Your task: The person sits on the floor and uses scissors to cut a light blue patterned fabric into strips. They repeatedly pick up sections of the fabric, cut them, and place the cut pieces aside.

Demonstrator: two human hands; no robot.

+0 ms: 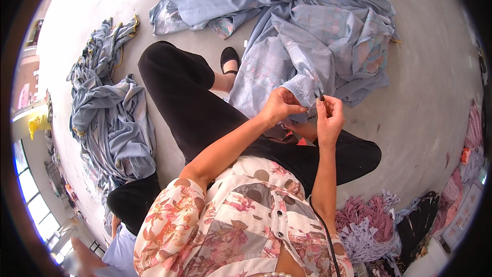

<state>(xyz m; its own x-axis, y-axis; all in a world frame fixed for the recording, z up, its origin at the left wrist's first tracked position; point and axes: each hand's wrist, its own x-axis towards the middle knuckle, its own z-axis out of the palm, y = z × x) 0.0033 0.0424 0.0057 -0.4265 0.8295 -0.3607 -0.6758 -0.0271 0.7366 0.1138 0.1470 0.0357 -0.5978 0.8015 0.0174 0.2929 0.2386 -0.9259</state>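
My left hand [281, 105] is closed on the edge of a light blue cloth [301, 88], its thumb and fingers pinching a frayed border. Close by on the right, my right hand [330, 119] grips a small dark pointed tool that looks like thread snips [321, 95]. The tips of the tool are at the cloth's edge; whether the blades touch threads is too small to tell. From my hands the cloth runs up into a large heap of blue fabric [333, 31] with faint pink and teal print, spread over the floor in front of me.
Another pile of blue cloth [115, 118] with yellowish edging lies to the left. At lower left sits another person in a light top [123, 251]. Pink and lilac fabric strips [364, 231] are heaped at lower right. My legs in black trousers [192, 107] are bent on the grey floor [425, 97].
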